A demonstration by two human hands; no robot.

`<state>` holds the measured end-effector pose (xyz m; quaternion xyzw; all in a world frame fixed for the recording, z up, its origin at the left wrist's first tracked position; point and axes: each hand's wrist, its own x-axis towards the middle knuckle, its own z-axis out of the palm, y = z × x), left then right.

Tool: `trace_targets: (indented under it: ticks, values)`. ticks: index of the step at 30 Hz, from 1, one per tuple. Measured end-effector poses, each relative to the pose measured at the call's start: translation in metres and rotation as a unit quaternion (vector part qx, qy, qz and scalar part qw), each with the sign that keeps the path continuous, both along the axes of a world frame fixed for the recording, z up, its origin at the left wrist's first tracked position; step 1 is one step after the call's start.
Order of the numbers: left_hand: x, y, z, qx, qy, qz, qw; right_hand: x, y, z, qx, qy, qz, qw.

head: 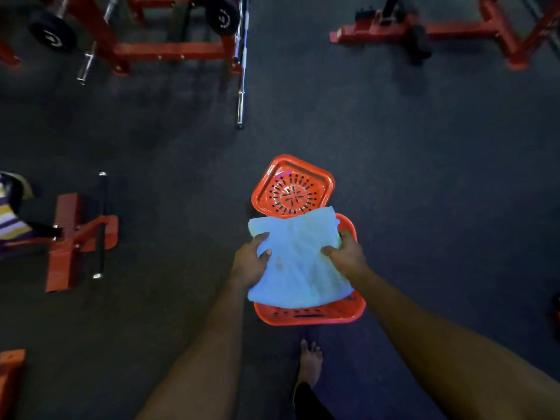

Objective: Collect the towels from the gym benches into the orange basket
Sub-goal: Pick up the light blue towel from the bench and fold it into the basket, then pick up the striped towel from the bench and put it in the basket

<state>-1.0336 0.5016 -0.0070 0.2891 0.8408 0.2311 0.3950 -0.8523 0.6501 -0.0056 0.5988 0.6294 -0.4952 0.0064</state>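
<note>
1. Seen from above, a pale blue folded terry towel [298, 265] is held over an orange slotted plastic basket [309, 319], which stands on the dark rubber floor [424, 177]. The towel hides most of the basket's opening. Whether it touches the rim cannot be told.
2. The left hand [251, 263] grasps the towel's left edge with the thumb on top. The right hand [346, 253] grasps its right edge. Both are closed around the cloth.
3. Risk: the towel spreads wider than the opening. Let go flat, it would likely drape over the rim and slip to the floor.
4. Risk: a perforated orange plastic lid [292, 189] lies open just behind the basket. The towel's far edge overlaps it and could catch there rather than drop inside.
5. Risk: a bare foot [310, 363] stands near the basket's front wall. A step forward could nudge or tip it.
6. A purple, yellow and white striped cloth [7, 218] at the far left edge looks like another towel not yet collected.
</note>
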Motion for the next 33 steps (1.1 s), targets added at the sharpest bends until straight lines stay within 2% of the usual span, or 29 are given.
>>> trace_targets:
  ticks: [4, 6, 11, 18, 23, 29, 33]
  values:
    - [0.003, 0.012, -0.034, -0.102, -0.015, -0.051, 0.993, 0.010, 0.014, -0.034, -0.024, -0.143, -0.024, 0.989]
    - [0.003, 0.013, -0.035, -0.117, -0.019, -0.064, 0.991, 0.006, 0.016, -0.031, -0.018, -0.172, -0.039, 0.984]
    - [-0.015, 0.014, 0.010, -0.080, -0.018, -0.040, 0.996, -0.035, 0.023, -0.002, -0.007, -0.109, 0.005, 0.994]
    - [-0.106, -0.019, 0.106, 0.008, 0.027, 0.063, 0.998, -0.165, 0.008, 0.080, 0.050, -0.004, 0.098, 0.994]
    - [-0.207, -0.083, 0.158, 0.057, 0.067, 0.143, 0.986, -0.293, -0.027, 0.106, 0.051, 0.039, 0.193, 0.979]
    - [-0.363, -0.194, 0.196, 0.092, 0.116, 0.255, 0.956, -0.470, -0.126, 0.160, 0.051, 0.102, 0.277, 0.954]
    - [-0.433, -0.245, 0.210, 0.085, 0.138, 0.277, 0.947, -0.553, -0.172, 0.176, 0.050, 0.114, 0.321, 0.939]
